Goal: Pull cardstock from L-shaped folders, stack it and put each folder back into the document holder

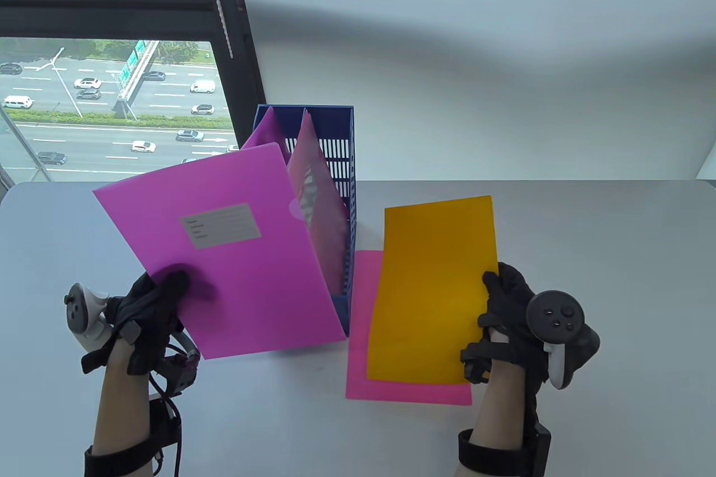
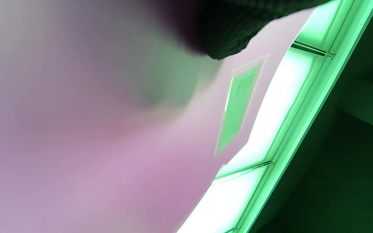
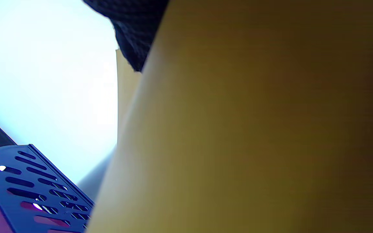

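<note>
My left hand grips the lower left corner of a magenta L-shaped folder with a grey label, held up in front of the blue document holder. The folder fills the left wrist view, a gloved finger on it. My right hand pinches the right edge of an orange cardstock sheet, lifted above a pink cardstock sheet lying flat on the table. The orange sheet covers most of the right wrist view. More magenta folders stand in the holder.
The grey table stretches to the right of the sheets. A window with a dark frame is at the back left, a white wall behind. The holder's slotted side shows low in the right wrist view.
</note>
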Motion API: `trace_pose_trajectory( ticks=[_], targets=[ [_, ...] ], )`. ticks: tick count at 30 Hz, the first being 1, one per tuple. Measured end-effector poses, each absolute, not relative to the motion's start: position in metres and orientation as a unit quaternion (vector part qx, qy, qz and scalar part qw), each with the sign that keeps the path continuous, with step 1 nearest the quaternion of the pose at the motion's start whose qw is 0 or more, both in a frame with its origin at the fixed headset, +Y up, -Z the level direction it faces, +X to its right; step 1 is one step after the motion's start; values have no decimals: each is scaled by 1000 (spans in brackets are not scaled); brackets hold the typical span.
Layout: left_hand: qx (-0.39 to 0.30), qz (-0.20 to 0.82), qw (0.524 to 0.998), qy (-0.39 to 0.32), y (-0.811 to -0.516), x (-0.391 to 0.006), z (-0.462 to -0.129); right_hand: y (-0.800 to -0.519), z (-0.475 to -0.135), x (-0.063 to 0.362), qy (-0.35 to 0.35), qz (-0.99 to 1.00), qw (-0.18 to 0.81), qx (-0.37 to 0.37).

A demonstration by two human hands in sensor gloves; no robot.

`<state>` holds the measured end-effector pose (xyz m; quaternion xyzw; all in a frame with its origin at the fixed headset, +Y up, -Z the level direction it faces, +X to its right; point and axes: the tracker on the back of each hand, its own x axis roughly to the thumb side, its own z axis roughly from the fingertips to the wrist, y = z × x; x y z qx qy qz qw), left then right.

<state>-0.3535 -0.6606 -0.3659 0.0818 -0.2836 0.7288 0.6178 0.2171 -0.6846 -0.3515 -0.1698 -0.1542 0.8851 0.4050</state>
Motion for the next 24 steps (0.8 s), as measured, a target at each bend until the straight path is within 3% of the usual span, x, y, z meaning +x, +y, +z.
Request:
trace_pose_trajectory(
  ticks=[7,15,20,24],
  targets=[
    [83,729,619,-282,-660,-354,-366,-721,-373,198,-92,908,364,-187],
    [83,729,618,-281,-660,-353,-365,-740,-385,173,-34,941,261,-214],
    [83,728,620,-280,-660,-353,-365,-753,-392,160,54,952,182,-240],
    [83,728,620,-281,-659,-352,-365,-763,-394,155,85,954,151,-245]
  ],
)
